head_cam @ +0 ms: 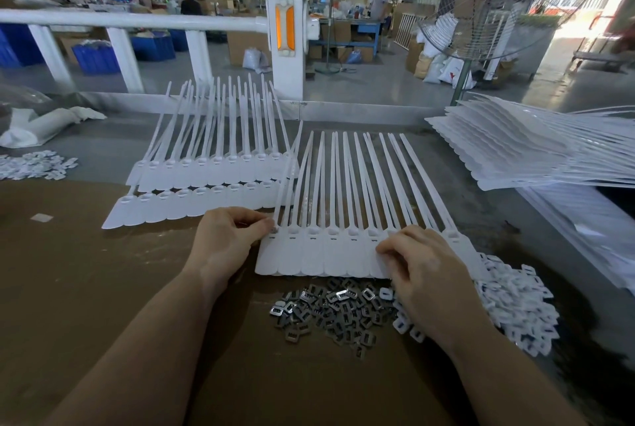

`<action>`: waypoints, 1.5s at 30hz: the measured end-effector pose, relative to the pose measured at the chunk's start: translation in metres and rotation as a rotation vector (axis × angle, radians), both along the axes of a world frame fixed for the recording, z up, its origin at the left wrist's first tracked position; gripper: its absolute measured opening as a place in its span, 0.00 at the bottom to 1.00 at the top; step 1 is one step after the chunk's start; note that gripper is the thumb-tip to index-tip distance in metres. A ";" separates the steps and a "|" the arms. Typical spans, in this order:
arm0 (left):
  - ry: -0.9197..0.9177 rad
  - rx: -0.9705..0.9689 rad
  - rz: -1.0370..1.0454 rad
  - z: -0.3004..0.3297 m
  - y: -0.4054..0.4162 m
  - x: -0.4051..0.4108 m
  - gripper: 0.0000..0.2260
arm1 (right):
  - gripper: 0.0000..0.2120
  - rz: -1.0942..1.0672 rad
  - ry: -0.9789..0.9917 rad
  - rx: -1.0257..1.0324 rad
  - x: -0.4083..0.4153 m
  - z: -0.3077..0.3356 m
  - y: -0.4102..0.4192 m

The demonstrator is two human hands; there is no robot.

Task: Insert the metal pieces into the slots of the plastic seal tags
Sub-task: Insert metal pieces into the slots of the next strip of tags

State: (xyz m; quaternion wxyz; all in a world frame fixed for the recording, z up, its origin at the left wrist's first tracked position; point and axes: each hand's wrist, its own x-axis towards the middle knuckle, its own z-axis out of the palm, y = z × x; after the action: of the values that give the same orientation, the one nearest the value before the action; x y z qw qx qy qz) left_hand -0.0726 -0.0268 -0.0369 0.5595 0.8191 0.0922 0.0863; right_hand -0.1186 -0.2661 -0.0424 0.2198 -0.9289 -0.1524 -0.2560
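Work surface: a brown cardboard sheet (103,288) lay over a grey table (481,192), and both hands worked on it.
Tag strip in hand: a joined row of white plastic seal tags (330,253) lay flat just ahead of the hands, heads near the person, long tails fanned away toward the far edge.
Left hand: the left hand (223,240) sat at the strip's left end, fingers curled, fingertips pinched at the slot of the outermost tag; something small and grey showed at the fingertips, possibly a metal piece, though the view was too blurred to be sure.
Right hand: the right hand (422,264) lay over the strip's right part, fingers bent and pressing down on the tag heads; whether it held anything underneath could not be told.
Metal pieces: a loose heap of small metal pieces (330,308) lay on the cardboard just below the strip, between the two forearms.
White caps: a pile of small white plastic caps (515,302) spread to the right of the metal heap, partly under the right wrist.
Other strips: two more rows of tags (206,178) lay farther off to the left, overlapping each other.
Stack: a tall stack of tag sheets (515,150) stood at the right of the table.
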 end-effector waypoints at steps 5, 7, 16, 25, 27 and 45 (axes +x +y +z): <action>0.000 0.063 -0.008 0.000 -0.002 0.002 0.00 | 0.04 0.000 0.000 -0.003 0.000 0.000 0.000; -0.003 0.072 -0.005 -0.001 -0.001 0.002 0.01 | 0.03 0.001 -0.002 -0.004 0.000 0.000 0.000; 0.004 0.017 0.006 0.001 -0.001 0.002 0.03 | 0.03 -0.001 0.003 -0.005 -0.001 0.000 0.001; -0.009 0.033 0.046 0.002 -0.003 0.001 0.13 | 0.03 -0.006 0.027 0.003 -0.001 0.001 0.001; -0.018 0.092 0.023 0.002 -0.003 0.001 0.13 | 0.04 -0.009 0.033 0.001 -0.001 0.001 0.001; -0.061 0.213 0.027 -0.002 -0.003 0.003 0.13 | 0.04 -0.008 0.016 0.003 -0.001 0.000 0.001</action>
State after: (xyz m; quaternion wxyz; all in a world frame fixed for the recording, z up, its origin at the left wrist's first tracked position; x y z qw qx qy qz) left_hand -0.0693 -0.0302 -0.0385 0.4709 0.8695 0.0763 0.1281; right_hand -0.1195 -0.2654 -0.0426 0.2216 -0.9312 -0.1467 -0.2496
